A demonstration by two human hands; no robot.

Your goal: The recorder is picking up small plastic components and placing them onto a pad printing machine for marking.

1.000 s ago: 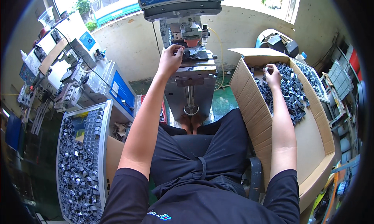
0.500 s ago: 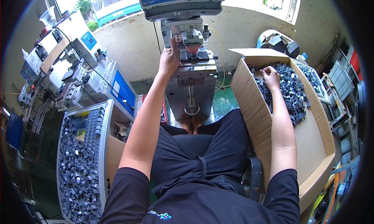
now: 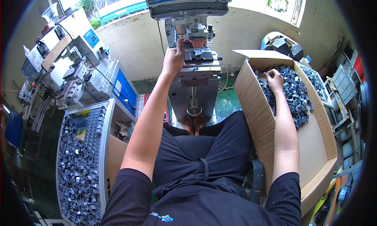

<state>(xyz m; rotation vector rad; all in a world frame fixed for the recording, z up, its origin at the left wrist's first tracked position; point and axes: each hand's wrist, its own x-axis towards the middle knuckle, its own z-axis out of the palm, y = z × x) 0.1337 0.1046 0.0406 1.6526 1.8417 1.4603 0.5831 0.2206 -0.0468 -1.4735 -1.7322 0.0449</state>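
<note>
A pad printing machine (image 3: 194,74) stands in front of me. Its reddish pad (image 3: 197,43) hangs just above a small dark part (image 3: 198,53) on the fixture. At the left side of that fixture is my left hand (image 3: 173,62), its thumb stretched up and apart; the other fingers are mostly hidden, and I see nothing held. My right hand (image 3: 275,81) is over the carton, fingers curled together in a pinch. What they hold, if anything, is too small to make out. Below it lies a heap of small dark grey bent pieces (image 3: 295,93).
The open cardboard carton (image 3: 253,98) stands at my right, a flap raised. On my left, a metal-framed tray (image 3: 108,125) holds many similar pieces, partly in rows. Another machine (image 3: 84,82) stands behind it. A chair armrest (image 3: 257,179) is beside my right leg.
The reddish pad has risen off the dark part. The view has shifted slightly; both hands keep nearly the same places at the fixture and over the carton.
</note>
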